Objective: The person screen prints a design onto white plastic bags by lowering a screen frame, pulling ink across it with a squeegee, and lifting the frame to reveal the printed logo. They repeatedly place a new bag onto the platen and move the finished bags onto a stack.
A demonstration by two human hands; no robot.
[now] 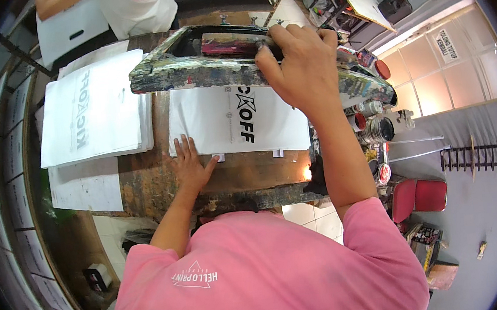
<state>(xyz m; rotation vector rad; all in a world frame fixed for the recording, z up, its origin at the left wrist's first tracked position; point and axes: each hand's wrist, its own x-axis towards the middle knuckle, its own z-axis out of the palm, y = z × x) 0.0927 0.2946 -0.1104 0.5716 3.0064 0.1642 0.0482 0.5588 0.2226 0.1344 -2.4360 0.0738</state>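
My right hand (307,68) is closed on the near edge of a paint-caked screen printing frame (193,75), which is tilted up over the table. Inside the frame lies a squeegee (229,44) smeared with reddish and dark ink; my fingers partly hide its right end. Below the frame, a flat white bag (197,121) with black printed lettering rests on the worn table (244,176). Fingers spread, my left hand (187,167) lies at the bag's near left corner. The frame covers the bag's far part.
On the left sits a stack of printed white bags (92,113). Ink tins and jars (377,129) line the table's right side. Another person in a white shirt (139,10) stands across, beside a white panel (72,31). Shelving (22,194) runs along the left; a red chair (420,195) is at right.
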